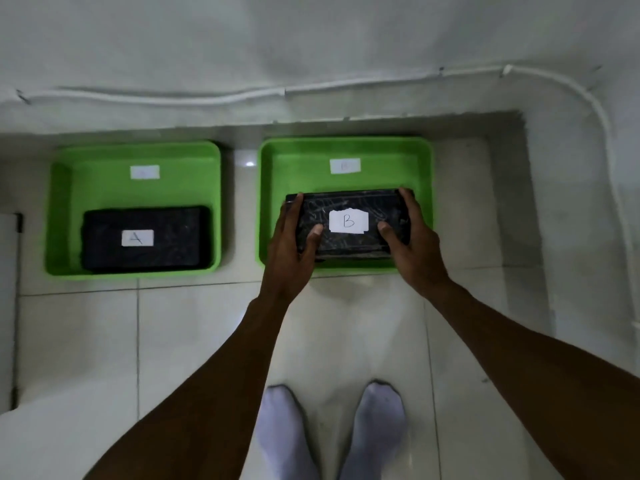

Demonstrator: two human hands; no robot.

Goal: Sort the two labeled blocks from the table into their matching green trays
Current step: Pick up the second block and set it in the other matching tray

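Left hand and right hand clamp block B by its ends, level over the centre-right tray, ready for lowering

Arms: both bare from the frame's lower edge to the wrists, no sleeves in view.
Left hand: bare, no glove, ring or watch visible.
Right hand: bare, likewise unadorned.
Feet: two pale socks, white or faintly bluish in this dim light, no shoes.
Markings: none seen on arms or socks.
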